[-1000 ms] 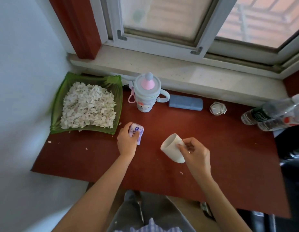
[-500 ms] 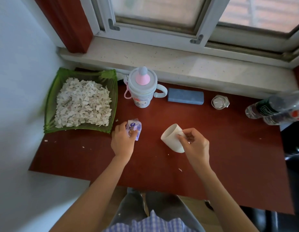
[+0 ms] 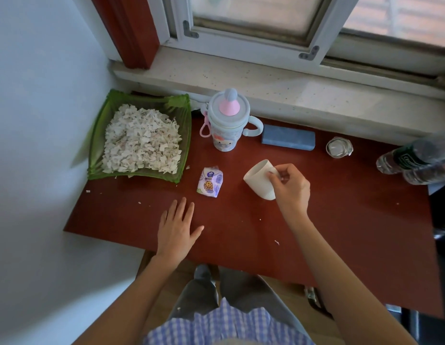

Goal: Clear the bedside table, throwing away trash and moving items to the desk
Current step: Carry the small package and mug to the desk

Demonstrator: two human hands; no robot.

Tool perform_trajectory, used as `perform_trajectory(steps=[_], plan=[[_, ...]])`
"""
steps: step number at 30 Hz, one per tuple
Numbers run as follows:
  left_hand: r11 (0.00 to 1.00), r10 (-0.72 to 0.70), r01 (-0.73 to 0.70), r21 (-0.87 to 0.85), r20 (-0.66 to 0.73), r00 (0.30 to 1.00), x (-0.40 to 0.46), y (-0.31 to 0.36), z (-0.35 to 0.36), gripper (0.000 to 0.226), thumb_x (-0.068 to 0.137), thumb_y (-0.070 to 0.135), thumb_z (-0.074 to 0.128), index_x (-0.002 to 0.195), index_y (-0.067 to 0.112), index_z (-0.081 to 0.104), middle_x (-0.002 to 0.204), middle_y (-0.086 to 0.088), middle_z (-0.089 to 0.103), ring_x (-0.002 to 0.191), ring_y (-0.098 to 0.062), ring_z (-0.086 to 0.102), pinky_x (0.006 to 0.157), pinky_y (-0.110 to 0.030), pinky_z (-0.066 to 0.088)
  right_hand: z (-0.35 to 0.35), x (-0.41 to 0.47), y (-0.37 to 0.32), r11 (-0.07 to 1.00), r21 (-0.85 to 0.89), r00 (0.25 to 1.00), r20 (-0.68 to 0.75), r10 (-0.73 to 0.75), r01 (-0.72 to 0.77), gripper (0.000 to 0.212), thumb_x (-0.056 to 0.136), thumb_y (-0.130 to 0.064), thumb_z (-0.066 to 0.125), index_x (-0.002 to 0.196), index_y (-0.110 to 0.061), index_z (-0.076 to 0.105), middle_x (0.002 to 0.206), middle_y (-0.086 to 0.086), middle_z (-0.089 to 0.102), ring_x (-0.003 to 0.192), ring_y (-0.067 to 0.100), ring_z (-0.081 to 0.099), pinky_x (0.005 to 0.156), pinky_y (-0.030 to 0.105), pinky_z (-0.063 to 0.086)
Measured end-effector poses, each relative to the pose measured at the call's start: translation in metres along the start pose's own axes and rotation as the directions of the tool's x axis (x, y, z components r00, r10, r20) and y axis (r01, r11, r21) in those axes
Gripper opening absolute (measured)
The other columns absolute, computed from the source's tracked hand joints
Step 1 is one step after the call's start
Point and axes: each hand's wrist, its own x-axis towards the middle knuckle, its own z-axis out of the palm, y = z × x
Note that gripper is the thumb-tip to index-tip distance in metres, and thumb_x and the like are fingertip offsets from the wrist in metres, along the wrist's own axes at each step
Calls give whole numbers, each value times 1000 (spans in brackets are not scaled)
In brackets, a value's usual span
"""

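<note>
From the head view, the right hand [image 3: 290,188] is gripping a tilted white cup [image 3: 260,179], fingers closed on its rim above the red tabletop [image 3: 341,220]. The left hand [image 3: 178,229] is lying flat and empty, fingers spread, near a small packet [image 3: 210,181], possibly tissues, beside the green tray [image 3: 97,135].

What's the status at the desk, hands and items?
Left hand open, flat on desk. Right hand gripping tilted cup. Packet lying free between them. Nothing blocking.
</note>
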Motion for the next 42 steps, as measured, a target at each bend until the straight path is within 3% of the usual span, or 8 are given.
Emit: perform_trajectory(steps=[8, 13, 21, 29, 33, 42], plan=[[1000, 17, -17, 9, 11, 1000, 1, -2, 0, 67, 80, 53, 63, 133, 14, 52, 142, -13, 49, 131, -35, 46, 98, -51, 44, 32, 21, -11, 998, 57, 996, -87, 32, -27, 6, 85, -24, 64, 90, -21, 62, 83, -10, 62, 79, 8, 57, 72, 26, 43], [1000, 23, -23, 11, 17, 1000, 2, -3, 1, 67, 78, 54, 64, 132, 16, 54, 140, -12, 51, 129, -34, 48, 97, -50, 45, 44, 22, -8, 990, 124, 987, -139, 84, -67, 7, 87, -22, 61, 93, -18, 61, 84, -9, 61, 81, 10, 57, 66, 18, 37], [999, 35, -35, 11, 12, 999, 2, -5, 2, 66, 79, 55, 62, 133, 17, 53, 140, -12, 51, 129, -34, 47, 97, -50, 45, 39, -10, 14, 980, 196, 980, -183, 80, -44, 15, 89, -27, 62, 98, -15, 59, 88, -5, 64, 76, 1, 57, 65, 5, 42], [999, 27, -27, -18, 26, 999, 1, -6, 2, 66, 84, 56, 55, 137, 17, 47, 145, -12, 45, 135, -34, 40, 103, -49, 40, 32, -55, 49, 995, 95, 999, -38, -6, 10, 15, 82, -21, 71, 91, -21, 58, 79, -12, 66, 74, -3, 63, 64, 11, 47], [1000, 25, -24, -7, 42, 999, 1, -5, 2, 67, 86, 57, 51, 140, 18, 44, 148, -12, 42, 137, -33, 37, 105, -49, 37, 32, -65, 56, 994, 112, 998, -54, 18, -12, 15, 82, -22, 72, 92, -20, 60, 81, -13, 67, 77, -7, 63, 67, 9, 47], [1000, 21, -21, -12, 52, 998, 0, -4, 1, 66, 86, 55, 53, 140, 17, 44, 148, -12, 41, 138, -34, 35, 106, -49, 36, 38, -64, 54, 997, 69, 998, -51, 20, -16, 14, 83, -26, 71, 90, -16, 64, 79, -9, 68, 73, 1, 64, 66, 13, 46]])
